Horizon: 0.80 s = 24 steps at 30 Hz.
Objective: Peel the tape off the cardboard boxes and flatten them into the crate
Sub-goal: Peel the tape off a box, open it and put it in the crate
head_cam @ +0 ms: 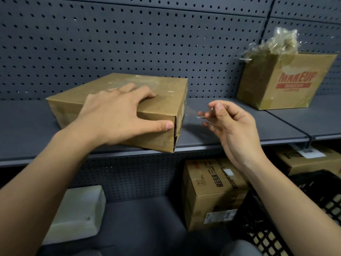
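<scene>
1. Flat cardboard box (158, 89) lies closed on the upper shelf (239, 133), turned at an angle. Its near right corner juts just past the shelf's front edge.
2. Clear tape (191, 115), faint and blurred, runs from the box's right end to the right hand.
3. Left hand (118, 115) is on the box. The fingers lie spread and straight on the lid and the thumb lies along the near side. The grip is open and pressing, closed round nothing.
4. Right hand (232, 126) is off the box, just to its right above the shelf. Its grip is closed, with thumb and fingertips pinching the free end of the tape.
5. A second box (287, 85) printed MAKEUP stands further right on the same shelf, well apart, with a wad of crumpled tape (276, 43) on top.
6. Grey pegboard (129, 34) backs the shelf.
7. On the lower shelf are a printed carton (208, 196) and, behind it to the right, another carton (304, 159). A pale wrapped package (79, 213) lies at left.
8. Black lattice crate (323, 196) is at lower right, beside the printed carton. Its contents are not clear.
</scene>
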{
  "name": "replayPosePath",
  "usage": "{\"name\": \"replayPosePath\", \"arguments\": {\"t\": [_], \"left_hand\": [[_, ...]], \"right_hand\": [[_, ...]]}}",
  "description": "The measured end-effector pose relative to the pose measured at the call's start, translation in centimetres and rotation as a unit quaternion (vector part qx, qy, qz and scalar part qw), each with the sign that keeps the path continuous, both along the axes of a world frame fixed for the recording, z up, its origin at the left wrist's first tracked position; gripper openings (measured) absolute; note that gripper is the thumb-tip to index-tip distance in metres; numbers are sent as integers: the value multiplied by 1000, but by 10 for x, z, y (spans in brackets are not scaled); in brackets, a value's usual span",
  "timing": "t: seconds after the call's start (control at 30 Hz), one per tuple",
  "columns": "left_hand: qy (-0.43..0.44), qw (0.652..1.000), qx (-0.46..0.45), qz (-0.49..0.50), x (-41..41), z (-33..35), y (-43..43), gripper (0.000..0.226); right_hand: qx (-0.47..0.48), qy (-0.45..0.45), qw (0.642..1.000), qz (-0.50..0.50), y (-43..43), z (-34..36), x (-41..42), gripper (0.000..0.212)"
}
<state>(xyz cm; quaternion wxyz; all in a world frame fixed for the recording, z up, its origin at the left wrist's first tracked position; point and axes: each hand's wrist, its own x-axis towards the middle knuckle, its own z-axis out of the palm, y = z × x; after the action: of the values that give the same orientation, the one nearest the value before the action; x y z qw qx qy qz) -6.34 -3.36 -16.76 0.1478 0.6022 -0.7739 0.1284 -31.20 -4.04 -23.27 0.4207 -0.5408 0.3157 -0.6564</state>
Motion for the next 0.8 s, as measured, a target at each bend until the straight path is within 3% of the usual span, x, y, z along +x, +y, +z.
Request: {"name": "replayPosePath", "arguments": {"t": [0.33,0.63,0.73,0.8], "left_hand": [[-3,1000,5,-11,9,0,-2,99],[8,1000,10,-18,13,1,0,98],[11,1000,14,-25,18,2,2,99],[12,999,20,-28,21,2,4,99]], "right_hand": [[7,55,997,-53,-5,1,-18,17],[-9,312,930,-192,-10,7,-22,41],[19,366,911,-189,-14,12,-19,60],[27,413,894,-174,-18,14,-15,60]]}}
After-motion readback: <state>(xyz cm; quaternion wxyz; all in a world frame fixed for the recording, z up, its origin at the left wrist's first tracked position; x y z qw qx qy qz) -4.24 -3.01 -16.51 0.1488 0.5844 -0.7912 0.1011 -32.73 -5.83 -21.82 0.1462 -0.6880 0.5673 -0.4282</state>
